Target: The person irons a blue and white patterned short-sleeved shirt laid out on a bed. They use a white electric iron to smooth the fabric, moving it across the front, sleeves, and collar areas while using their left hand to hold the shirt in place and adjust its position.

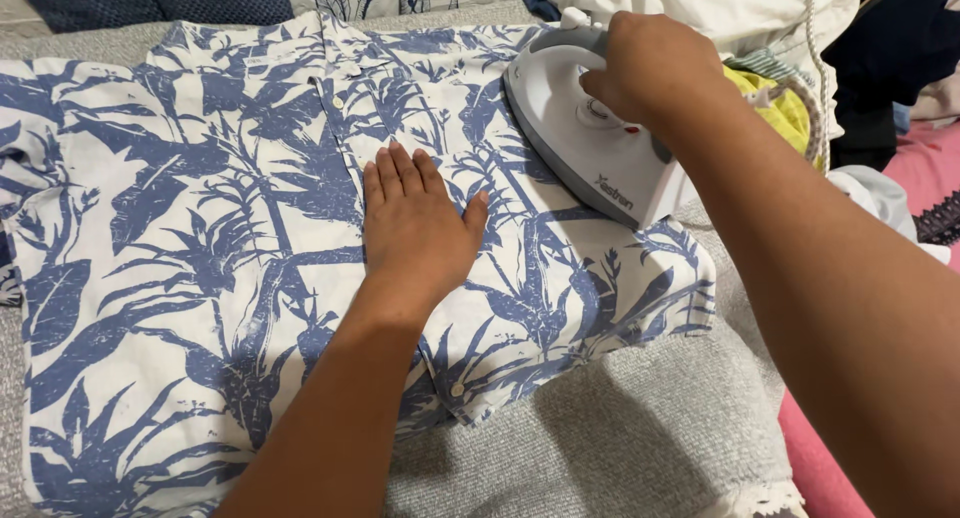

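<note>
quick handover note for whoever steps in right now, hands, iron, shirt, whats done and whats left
Left hand: flat, palm down on the shirt, beside the button placket.
Right hand: gripping the handle of the white iron, which sits soleplate down on the shirt's right front panel.
Shirt: blue leaf print, spread open on the grey cover.
Done: cannot tell how much is pressed.
Left: panel under the iron; creases show at the left sleeve.
</note>
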